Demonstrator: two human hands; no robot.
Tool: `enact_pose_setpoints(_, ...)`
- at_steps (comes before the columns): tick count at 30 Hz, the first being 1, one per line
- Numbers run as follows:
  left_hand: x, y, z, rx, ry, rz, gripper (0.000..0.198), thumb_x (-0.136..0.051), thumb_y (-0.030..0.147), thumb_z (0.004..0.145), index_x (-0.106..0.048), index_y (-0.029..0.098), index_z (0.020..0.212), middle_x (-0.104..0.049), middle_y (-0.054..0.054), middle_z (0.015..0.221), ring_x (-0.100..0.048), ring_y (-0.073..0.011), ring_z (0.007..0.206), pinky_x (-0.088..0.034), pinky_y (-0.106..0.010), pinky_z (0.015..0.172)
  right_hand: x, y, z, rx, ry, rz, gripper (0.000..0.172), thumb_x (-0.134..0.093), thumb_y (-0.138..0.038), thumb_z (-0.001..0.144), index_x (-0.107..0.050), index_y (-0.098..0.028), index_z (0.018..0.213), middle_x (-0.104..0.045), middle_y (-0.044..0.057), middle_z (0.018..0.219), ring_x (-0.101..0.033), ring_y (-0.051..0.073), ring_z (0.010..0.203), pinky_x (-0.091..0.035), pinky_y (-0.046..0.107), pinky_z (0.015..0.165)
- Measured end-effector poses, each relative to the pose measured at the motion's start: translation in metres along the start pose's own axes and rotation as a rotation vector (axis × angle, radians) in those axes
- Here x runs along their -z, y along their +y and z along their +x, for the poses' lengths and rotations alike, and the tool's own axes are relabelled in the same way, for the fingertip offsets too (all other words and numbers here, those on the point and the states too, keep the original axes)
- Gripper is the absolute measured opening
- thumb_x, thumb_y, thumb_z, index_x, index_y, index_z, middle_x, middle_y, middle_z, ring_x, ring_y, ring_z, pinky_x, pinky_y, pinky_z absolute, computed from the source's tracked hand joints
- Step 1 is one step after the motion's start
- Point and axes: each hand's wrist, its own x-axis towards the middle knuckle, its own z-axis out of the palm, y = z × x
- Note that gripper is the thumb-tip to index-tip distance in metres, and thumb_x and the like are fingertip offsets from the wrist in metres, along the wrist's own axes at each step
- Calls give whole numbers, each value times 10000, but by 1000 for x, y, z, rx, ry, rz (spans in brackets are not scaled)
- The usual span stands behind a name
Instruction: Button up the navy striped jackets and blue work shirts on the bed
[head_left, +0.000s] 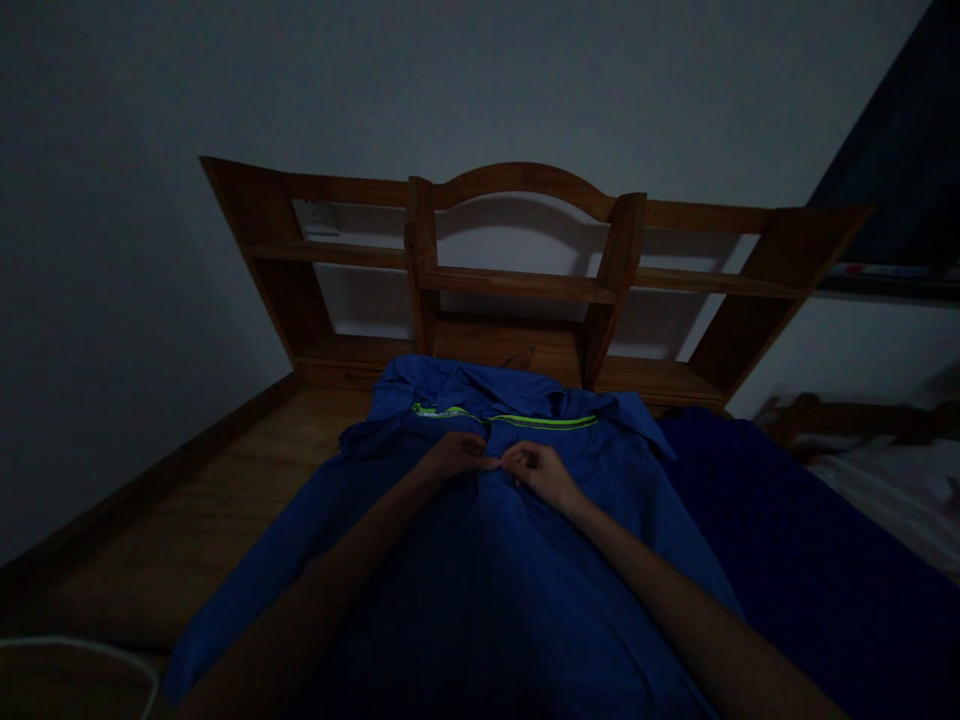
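While the light is dim (I'm squinting), left hand (pixel 459 455) and right hand (pixel 540 470) pinching the blue garment (pixel 499 540) mid-front, fingertips close, wooden shelf unit (pixel 517 285) beyond.

The garment (pixel 540 560) lies on the boards (pixel 232 490), with the left hand (pixel 459 455) and right hand (pixel 541 472) adjoining on it. At 12 o'clock, beyond it, stands the shelf unit (pixel 517 285), the wall (pixel 480 90) behind. A cloth (pixel 787 540) lies at 3 o'clock, a cable (pixel 90 643) at 8.
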Motion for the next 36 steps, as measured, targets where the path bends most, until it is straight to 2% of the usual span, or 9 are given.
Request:
enact_pose_setpoints(8,-4,7,-3,55,57,-77,539,-855,350,342,-632,110,770,-621,-4,707,-575,-142,672,-413,-239,623,1,-6,-3,10,-36,-51,246,-612,-380,773,-631,-139,824,-578,-3,661,-533,96,584,-403,194,546)
enact_pose_setpoints(11,-5,11,-6,65,66,-61,495,-856,337,339,-622,117,715,-591,23,651,-550,-117,626,-396,-216,588,1,-8,-4,37,-49,-53,242,-615,-373,774,-631,-136,824,-580,-3,665,-523,93,592,-389,189,545)
enact_pose_setpoints(15,-3,17,-13,75,-2,-79,425,-838,364,415,-604,126,678,-550,43,588,-499,-82,544,-357,-198,524,0,-10,-5,47,-62,-20,252,-614,-385,778,-619,-136,812,-538,-21,610,-485,86,558,-357,186,517)
enact_pose_setpoints(21,2,18,-18,102,-134,-79,396,-790,420,516,-544,117,583,-506,33,551,-474,-72,515,-368,-197,513,-1,-11,-6,41,-40,-11,262,-604,-396,783,-620,-137,818,-527,-20,624,-474,90,575,-348,191,526)
enact_pose_setpoints(26,2,14,-13,83,-92,-8,432,-792,449,485,-544,120,615,-507,29,596,-497,-85,558,-397,-204,539,-1,-8,-5,49,-23,-36,243,-601,-382,784,-623,-141,810,-533,-21,611,-478,90,564,-350,191,526)
enact_pose_setpoints(31,2,12,-8,59,-119,15,421,-787,437,491,-532,120,597,-500,31,584,-483,-82,544,-374,-201,521,-1,-9,-5,43,-31,-35,212,-613,-347,775,-623,-137,802,-537,-20,606,-485,90,562,-359,189,526)
enact_pose_setpoints(36,2,15,-8,-64,-100,91,406,-778,429,505,-512,128,560,-443,60,532,-422,-64,503,-307,-192,487,-2,-9,-5,16,-19,-50,204,-605,-340,778,-635,-140,793,-550,-14,616,-495,91,563,-366,187,523)
